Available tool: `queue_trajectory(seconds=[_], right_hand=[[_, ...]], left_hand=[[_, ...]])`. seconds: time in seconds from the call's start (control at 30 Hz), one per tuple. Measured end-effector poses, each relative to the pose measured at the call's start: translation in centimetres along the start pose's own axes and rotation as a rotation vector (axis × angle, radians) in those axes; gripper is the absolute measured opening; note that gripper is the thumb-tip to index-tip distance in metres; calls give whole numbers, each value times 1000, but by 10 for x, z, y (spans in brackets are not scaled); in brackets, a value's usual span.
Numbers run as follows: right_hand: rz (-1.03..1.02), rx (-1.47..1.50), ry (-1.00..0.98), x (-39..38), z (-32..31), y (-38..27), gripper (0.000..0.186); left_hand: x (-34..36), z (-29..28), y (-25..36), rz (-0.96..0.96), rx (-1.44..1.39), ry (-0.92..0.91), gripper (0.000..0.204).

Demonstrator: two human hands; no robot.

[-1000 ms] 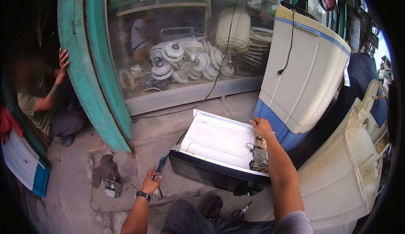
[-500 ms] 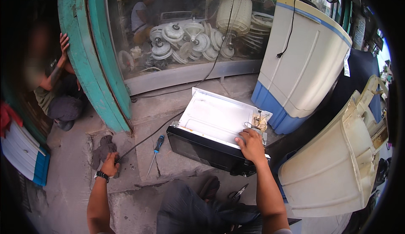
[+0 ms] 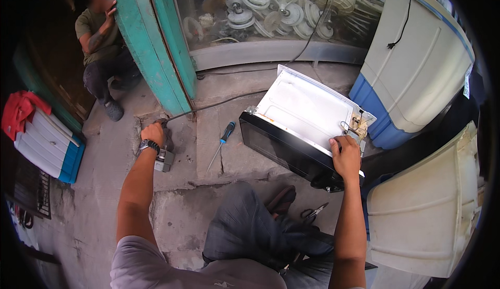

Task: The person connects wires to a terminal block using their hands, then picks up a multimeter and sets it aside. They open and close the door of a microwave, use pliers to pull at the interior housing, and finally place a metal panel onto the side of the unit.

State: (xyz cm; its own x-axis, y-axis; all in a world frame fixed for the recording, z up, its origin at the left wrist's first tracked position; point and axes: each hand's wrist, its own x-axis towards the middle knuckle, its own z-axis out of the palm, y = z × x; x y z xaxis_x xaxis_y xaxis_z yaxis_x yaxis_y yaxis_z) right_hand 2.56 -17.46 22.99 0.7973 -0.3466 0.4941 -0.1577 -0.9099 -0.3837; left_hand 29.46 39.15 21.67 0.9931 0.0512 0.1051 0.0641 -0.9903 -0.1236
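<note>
A microwave oven (image 3: 307, 104) with a white metal body and black front sits on the stone step, its bare parts showing at the right end. My right hand (image 3: 346, 157) rests on its front right edge, fingers bent and thumb apart. To the left, my left hand (image 3: 152, 132), wearing a dark watch, is closed on something I cannot make out, beside a dark bundle. A black cord (image 3: 224, 101) runs from there toward the oven. Below that wrist lies a grey box-shaped piece (image 3: 164, 160). Between my hands is a blue-and-black screwdriver (image 3: 223, 139).
Scissors (image 3: 314, 212) lie near my foot. A green post (image 3: 151, 44) and a glass case (image 3: 276, 52) of white round parts stand ahead. Cream-and-blue tubs (image 3: 411, 65) and a cream plastic shell (image 3: 422, 200) crowd the right. Another person (image 3: 99, 49) crouches at the left.
The view has shifted, and more of my arms and shirt shows. The grey box-shaped piece now shows by my left hand, where a dark cloth lay. My right hand stays at the oven's edge.
</note>
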Motion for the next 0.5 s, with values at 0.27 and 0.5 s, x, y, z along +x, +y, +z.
queue_trajectory(seconds=[0.27,0.5], right_hand=[[-45,-8,49,3,5,-2,28],[-37,-25,41,2,2,8,28]], left_hand=[[55,106,-26,-128,-326,85,42],[1,120,62,-144,-522,109,31]])
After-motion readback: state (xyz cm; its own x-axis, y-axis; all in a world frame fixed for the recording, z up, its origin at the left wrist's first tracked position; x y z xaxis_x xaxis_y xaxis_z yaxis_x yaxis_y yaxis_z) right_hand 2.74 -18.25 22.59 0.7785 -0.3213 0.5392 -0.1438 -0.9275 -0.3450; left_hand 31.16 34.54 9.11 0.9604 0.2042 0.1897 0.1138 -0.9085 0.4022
